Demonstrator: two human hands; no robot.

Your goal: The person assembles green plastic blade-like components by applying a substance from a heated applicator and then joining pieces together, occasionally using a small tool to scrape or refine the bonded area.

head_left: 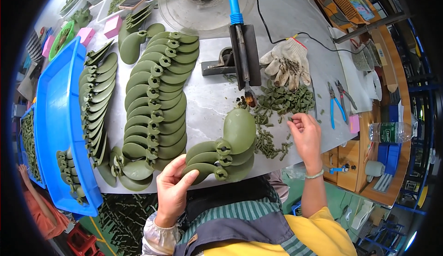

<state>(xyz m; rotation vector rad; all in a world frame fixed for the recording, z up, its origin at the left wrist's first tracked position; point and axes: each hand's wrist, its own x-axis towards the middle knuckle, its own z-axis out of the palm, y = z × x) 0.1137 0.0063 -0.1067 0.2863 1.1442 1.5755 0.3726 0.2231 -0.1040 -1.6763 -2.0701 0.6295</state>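
Note:
My left hand (171, 195) pinches a blade of the nearest of several green plastic propellers (224, 161), which overlap at the table's front edge. Each has rounded blades and a notched hub. Over the table to the right, my right hand (306, 138) has thumb and forefinger together on a small dark green piece (290, 119). Beside it lie short green plastic pegs (267, 144) and a heap of green offcuts (288, 100). A blue-handled soldering iron (236, 20) rests on a dark metal stand, its tip (249, 98) pointing down behind the propellers.
Long overlapping rows of propellers (154, 99) cover the left of the table, beside a blue tray (60, 99). A stained work glove (288, 62) lies behind the offcuts. Pliers (338, 106) lie at the right, near a plastic bottle (390, 132). The iron's black cord (260, 20) crosses the back.

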